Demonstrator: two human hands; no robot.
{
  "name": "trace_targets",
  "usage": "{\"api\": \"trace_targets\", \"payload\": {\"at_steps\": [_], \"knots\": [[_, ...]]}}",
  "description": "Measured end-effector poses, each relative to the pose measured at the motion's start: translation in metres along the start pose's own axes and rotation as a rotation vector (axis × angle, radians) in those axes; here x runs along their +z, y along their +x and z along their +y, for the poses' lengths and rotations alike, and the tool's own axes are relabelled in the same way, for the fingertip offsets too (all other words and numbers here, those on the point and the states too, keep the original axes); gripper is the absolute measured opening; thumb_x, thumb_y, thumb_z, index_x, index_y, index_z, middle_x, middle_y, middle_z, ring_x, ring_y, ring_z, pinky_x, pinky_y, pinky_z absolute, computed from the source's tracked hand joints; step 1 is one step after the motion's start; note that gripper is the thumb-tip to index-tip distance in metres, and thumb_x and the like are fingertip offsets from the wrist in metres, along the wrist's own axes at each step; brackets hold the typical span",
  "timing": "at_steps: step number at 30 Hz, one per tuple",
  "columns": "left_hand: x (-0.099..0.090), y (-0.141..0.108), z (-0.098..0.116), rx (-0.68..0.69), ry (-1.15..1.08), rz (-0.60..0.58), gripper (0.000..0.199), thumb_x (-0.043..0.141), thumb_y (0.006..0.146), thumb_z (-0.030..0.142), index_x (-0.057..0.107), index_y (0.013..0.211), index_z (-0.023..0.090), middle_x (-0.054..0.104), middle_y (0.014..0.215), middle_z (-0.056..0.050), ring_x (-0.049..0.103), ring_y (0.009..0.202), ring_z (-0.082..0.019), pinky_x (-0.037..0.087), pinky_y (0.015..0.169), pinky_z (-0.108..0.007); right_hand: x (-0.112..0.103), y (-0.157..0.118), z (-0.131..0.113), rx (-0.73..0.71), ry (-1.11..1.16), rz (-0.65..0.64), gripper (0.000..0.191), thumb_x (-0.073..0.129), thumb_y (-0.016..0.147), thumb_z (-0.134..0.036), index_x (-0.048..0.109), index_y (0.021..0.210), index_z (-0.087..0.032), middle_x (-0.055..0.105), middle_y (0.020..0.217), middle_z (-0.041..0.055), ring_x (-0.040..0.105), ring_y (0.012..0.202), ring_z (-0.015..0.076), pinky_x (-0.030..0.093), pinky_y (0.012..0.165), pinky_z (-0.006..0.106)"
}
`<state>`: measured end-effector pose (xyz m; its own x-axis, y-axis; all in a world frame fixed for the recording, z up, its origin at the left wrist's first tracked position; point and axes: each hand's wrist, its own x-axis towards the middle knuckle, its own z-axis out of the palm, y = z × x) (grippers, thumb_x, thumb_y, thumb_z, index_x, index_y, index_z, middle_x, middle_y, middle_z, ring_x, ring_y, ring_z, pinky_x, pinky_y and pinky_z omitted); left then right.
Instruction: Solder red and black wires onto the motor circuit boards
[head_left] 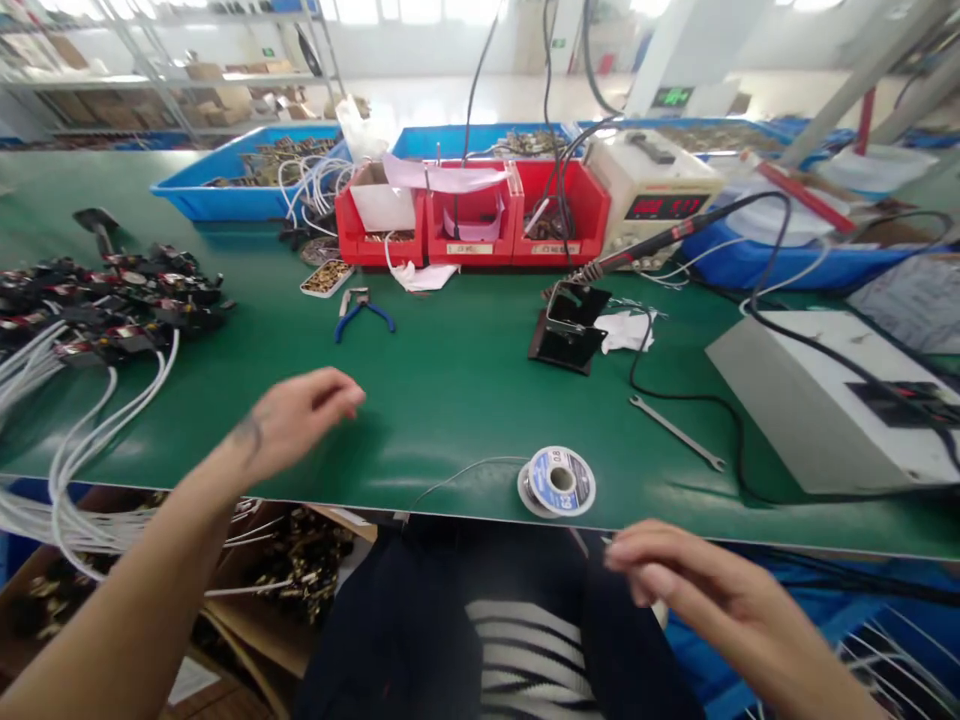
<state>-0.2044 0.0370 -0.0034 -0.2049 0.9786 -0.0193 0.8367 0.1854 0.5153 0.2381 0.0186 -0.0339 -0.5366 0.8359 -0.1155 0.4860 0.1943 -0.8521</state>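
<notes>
Left hand [296, 415] hovering over the green counter [450, 380], fingers loosely extended, holding nothing. Right hand [697, 590] below the counter's near edge, fingers loosely curled, empty as far as can be told. One spool of solder wire [557, 482] lying flat near the counter edge, between both hands, closer to the right; loose strand trailing leftward from it. One wrench [677, 432] just right of the spool. One soldering iron [652, 243] resting in its black stand [568, 325] further back. One pair of blue-handled pliers [364, 312] behind the left hand. Three red bins [471, 215] in a row at the back. One heap of black parts with white cables [105, 300] at far left. One grey box [832, 395] at right, black cable across it
</notes>
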Motion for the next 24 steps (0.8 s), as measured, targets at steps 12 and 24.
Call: {"api": "trace_targets", "payload": {"at_steps": [12, 24], "knots": [[0.082, -0.067, 0.063, 0.042, -0.300, -0.141, 0.031, 0.051, 0.095, 0.051, 0.060, 0.102, 0.023, 0.068, 0.077, 0.000, 0.070, 0.069, -0.018, 0.058, 0.065, -0.029, 0.120, 0.065, -0.039, -0.240, 0.268, -0.510, 0.033, 0.049, 0.107, -0.040, 0.072, 0.123, -0.021, 0.073, 0.080, -0.0027, 0.068, 0.071, 0.0080, 0.052, 0.071, 0.015], [0.102, -0.072, 0.068, -0.022, -0.116, -0.009, 0.020, 0.057, 0.087, 0.045, 0.059, 0.089, 0.025, 0.059, 0.063, 0.004, 0.058, 0.054, -0.019, 0.044, 0.055, -0.031, -0.035, -0.024, 0.043, -0.032, -0.390, 0.258, 0.034, 0.045, 0.106, -0.033, 0.074, 0.095, -0.022, 0.077, 0.092, 0.0061, 0.071, 0.083, 0.0182, 0.052, 0.074, 0.029]]}}
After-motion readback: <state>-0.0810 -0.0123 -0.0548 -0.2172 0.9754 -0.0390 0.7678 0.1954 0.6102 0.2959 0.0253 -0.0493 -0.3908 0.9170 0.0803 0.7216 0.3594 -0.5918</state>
